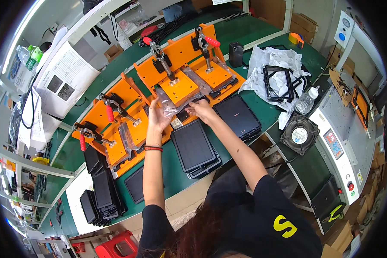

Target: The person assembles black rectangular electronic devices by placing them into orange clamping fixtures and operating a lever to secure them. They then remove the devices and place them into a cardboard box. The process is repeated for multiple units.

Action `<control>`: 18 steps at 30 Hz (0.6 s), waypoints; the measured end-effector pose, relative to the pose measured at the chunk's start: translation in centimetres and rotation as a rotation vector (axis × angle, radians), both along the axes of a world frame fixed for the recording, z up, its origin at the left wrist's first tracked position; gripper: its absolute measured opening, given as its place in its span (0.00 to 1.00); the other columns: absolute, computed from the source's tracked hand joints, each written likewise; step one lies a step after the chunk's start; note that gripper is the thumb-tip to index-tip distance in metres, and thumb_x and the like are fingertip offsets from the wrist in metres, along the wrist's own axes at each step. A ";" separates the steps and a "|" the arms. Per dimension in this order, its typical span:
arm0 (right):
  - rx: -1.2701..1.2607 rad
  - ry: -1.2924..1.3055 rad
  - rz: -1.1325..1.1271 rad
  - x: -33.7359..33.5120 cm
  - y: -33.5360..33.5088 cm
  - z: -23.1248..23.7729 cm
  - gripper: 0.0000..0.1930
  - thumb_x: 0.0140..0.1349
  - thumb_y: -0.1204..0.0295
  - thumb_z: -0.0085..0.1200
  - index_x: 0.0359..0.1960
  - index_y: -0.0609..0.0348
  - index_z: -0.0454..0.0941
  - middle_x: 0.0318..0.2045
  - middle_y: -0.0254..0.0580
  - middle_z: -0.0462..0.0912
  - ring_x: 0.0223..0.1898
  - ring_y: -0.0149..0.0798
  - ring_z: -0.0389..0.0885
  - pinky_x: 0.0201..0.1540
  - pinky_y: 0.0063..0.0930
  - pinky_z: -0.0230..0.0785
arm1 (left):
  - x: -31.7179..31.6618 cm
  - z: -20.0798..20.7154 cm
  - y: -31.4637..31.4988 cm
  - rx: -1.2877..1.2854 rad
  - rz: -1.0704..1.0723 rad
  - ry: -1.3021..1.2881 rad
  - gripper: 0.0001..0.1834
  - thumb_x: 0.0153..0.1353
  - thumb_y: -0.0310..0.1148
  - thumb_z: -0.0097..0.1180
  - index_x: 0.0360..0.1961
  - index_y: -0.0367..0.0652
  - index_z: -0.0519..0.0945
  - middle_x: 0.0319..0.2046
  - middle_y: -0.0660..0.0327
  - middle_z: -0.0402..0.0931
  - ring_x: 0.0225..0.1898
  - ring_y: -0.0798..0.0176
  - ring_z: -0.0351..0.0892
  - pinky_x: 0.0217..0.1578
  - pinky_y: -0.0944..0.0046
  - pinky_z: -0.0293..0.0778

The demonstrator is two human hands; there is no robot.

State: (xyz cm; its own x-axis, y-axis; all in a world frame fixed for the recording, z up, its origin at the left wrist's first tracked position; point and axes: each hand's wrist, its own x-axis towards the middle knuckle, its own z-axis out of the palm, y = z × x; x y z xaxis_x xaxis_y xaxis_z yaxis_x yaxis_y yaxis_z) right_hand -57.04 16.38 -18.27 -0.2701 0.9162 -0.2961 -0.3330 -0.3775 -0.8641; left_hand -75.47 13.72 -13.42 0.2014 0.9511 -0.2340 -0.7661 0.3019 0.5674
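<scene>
Both hands work at the front edge of the orange clamping fixture (175,89), beneath its pressed-down plate. My left hand (160,118) has thumb and fingers around a loose edge of clear plastic film (169,109). My right hand (202,110) is closed, fingers pinched at the right front corner; what lies between them is too small to tell. A dark flat part shows under the plate between the hands. The toggle clamp (162,62) above has a red handle. Just in front lies a stack of black rectangular panels (194,146).
To the right are another black panel stack (237,115), black frames on white wrapping (276,81), a clear bottle (306,101) and a fan (299,134). More orange fixtures (116,148) and black stacks (105,191) stand left. A red stool (117,246) is below the table.
</scene>
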 end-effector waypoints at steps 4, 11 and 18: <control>0.023 -0.041 -0.054 0.3 0.4 -1.1 0.13 0.65 0.76 0.47 0.41 0.80 0.64 0.29 0.58 0.82 0.26 0.38 0.83 0.24 0.24 0.78 | -0.1 0.6 1.7 0.009 -0.136 0.020 0.30 0.57 0.56 0.54 0.46 0.39 0.74 0.36 0.56 0.77 0.36 0.55 0.77 0.39 0.57 0.75; -0.008 -0.076 -0.057 1.0 -0.9 1.3 0.12 0.66 0.75 0.43 0.42 0.76 0.67 0.33 0.56 0.80 0.31 0.39 0.83 0.32 0.25 0.79 | 1.1 0.7 5.2 0.111 -0.041 0.061 0.33 0.56 0.56 0.55 0.50 0.37 0.72 0.46 0.54 0.76 0.47 0.54 0.76 0.48 0.58 0.72; 0.072 -0.009 -0.034 3.7 -9.2 3.7 0.17 0.67 0.66 0.46 0.37 0.76 0.70 0.27 0.54 0.80 0.27 0.39 0.83 0.30 0.26 0.78 | -1.4 -3.2 8.6 0.333 0.239 -0.087 0.17 0.63 0.41 0.50 0.47 0.42 0.74 0.45 0.59 0.77 0.49 0.54 0.75 0.52 0.58 0.70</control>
